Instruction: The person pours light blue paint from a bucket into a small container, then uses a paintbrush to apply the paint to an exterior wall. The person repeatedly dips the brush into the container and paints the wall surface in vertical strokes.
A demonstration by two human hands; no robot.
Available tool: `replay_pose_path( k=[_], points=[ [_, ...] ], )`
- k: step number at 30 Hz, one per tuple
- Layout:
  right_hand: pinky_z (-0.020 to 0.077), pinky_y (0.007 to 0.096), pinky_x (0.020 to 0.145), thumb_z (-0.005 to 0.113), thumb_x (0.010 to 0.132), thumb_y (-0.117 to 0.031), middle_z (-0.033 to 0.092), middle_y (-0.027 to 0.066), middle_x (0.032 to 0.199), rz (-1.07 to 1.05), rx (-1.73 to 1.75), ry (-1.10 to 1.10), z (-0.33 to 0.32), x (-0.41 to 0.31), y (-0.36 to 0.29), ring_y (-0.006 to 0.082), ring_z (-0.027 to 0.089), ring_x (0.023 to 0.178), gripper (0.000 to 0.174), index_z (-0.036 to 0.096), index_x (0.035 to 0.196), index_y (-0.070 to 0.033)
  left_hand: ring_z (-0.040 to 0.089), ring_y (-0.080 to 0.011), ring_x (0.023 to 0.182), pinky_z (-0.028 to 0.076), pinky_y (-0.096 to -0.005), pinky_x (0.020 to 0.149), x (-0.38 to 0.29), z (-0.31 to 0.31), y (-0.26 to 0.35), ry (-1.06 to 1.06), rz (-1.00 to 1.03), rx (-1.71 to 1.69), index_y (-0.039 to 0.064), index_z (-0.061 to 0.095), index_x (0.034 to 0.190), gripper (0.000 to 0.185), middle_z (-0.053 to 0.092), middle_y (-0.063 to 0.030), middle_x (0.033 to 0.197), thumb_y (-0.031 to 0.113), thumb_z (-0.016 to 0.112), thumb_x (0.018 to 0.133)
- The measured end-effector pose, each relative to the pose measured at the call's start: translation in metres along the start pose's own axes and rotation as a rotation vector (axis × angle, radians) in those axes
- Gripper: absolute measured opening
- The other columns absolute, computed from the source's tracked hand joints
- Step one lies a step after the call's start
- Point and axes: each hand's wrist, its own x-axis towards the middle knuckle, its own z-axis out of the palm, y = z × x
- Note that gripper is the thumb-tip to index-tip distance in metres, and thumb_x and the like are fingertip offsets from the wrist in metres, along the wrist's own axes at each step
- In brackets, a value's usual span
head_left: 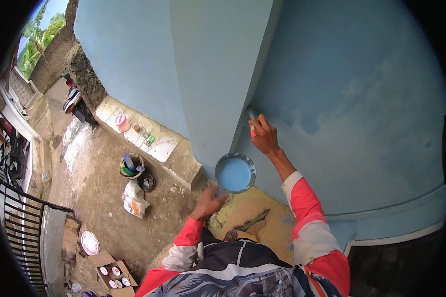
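My right hand (264, 136) is closed around a paintbrush (252, 116), whose tip meets the inner corner where a light blue pillar (215, 67) joins the darker blue wall (342, 122). Below that corner is a round tub of light blue paint (234, 173) with paint smears on its rim. Near the tub's lower left edge, my left hand (209, 203) is slightly blurred, fingers apart, with nothing seen in it; whether it touches the tub is unclear.
A tiled ledge (163, 150) holds a pink-lidded jar (122, 123) and small items. On the concrete ground are a bucket with tools (132, 166), a small dark bowl (147, 182), a white plastic bag (134, 200) and a cardboard box of cans (104, 260). A black metal railing (22, 230) stands left.
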Motion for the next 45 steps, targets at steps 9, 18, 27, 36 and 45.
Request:
replay_pose_path(
  k=[9, 18, 27, 36, 45],
  points=[
    [0.0537, 0.0345, 0.054, 0.072, 0.083, 0.001, 0.059, 0.0053, 0.093, -0.302, -0.216, 0.423, -0.207, 0.204, -0.041, 0.0240, 0.066, 0.072, 0.017, 0.064, 0.094, -0.009, 0.055, -0.0121, 0.066, 0.045, -0.0326, 0.058, 0.002, 0.007, 0.006, -0.003, 0.032, 0.047, -0.003, 0.066, 0.109, 0.030, 0.064, -0.0043, 0.080, 0.023, 0.070, 0.095],
    [0.0596, 0.0373, 0.060, 0.068, 0.078, 0.001, 0.058, 0.0133, 0.101, -0.379, -0.586, -0.285, -0.110, 0.048, -0.008, 0.0286, 0.067, 0.079, 0.008, 0.060, 0.081, -0.001, 0.047, -0.0068, 0.057, 0.036, -0.0271, 0.050, 0.004, 0.018, 0.005, -0.055, 0.139, -0.003, -0.004, 0.062, 0.111, 0.026, 0.055, 0.0014, 0.072, 0.018, 0.069, 0.098],
    [0.0550, 0.0412, 0.059, 0.065, 0.088, 0.001, 0.058, 0.0076, 0.096, -0.162, -0.269, 0.049, -0.221, 0.141, -0.008, 0.0310, 0.066, 0.074, 0.013, 0.068, 0.096, -0.009, 0.047, -0.0074, 0.055, 0.035, -0.0278, 0.048, -0.001, 0.030, 0.006, -0.079, 0.086, -0.002, -0.003, 0.062, 0.111, 0.024, 0.054, 0.0014, 0.070, 0.016, 0.068, 0.098],
    [0.0521, 0.0282, 0.061, 0.075, 0.086, 0.000, 0.064, 0.0046, 0.087, -0.070, 0.116, -0.089, -0.303, 0.088, -0.058, 0.0176, 0.064, 0.070, 0.022, 0.071, 0.107, -0.007, 0.051, -0.0120, 0.057, 0.039, -0.0331, 0.050, -0.002, 0.056, 0.020, -0.090, 0.023, 0.063, -0.005, 0.058, 0.094, 0.031, 0.055, -0.0046, 0.070, 0.024, 0.071, 0.094],
    [0.0518, 0.0283, 0.067, 0.074, 0.088, -0.007, 0.067, 0.0034, 0.078, 0.542, 0.550, -0.465, -0.236, -0.040, -0.055, 0.0092, 0.062, 0.072, 0.009, 0.071, 0.093, 0.000, 0.049, -0.0085, 0.057, 0.037, -0.0272, 0.049, -0.005, 0.094, 0.046, -0.254, -0.061, 0.021, -0.020, 0.043, 0.138, 0.063, 0.053, -0.0015, 0.071, 0.021, 0.070, 0.098]
  ],
)
